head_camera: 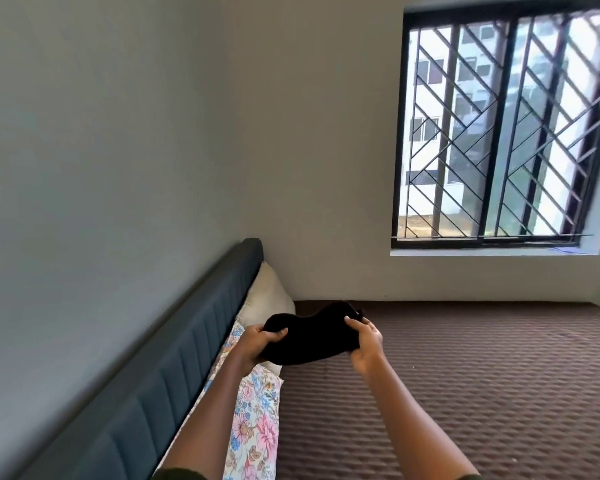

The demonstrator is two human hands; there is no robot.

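Note:
A folded black cloth is held up in the air over the bed, between both hands. My left hand grips its left end with the thumb on top and the fingers curled under. My right hand grips its right end, fingers wrapped over the edge. The cloth sags slightly in the middle and hides part of both hands' fingers.
Below lies a bed with a brown quilted cover. A dark blue padded headboard runs along the grey wall at the left. A floral pillow and a cream pillow lean against it. A barred window is at the upper right.

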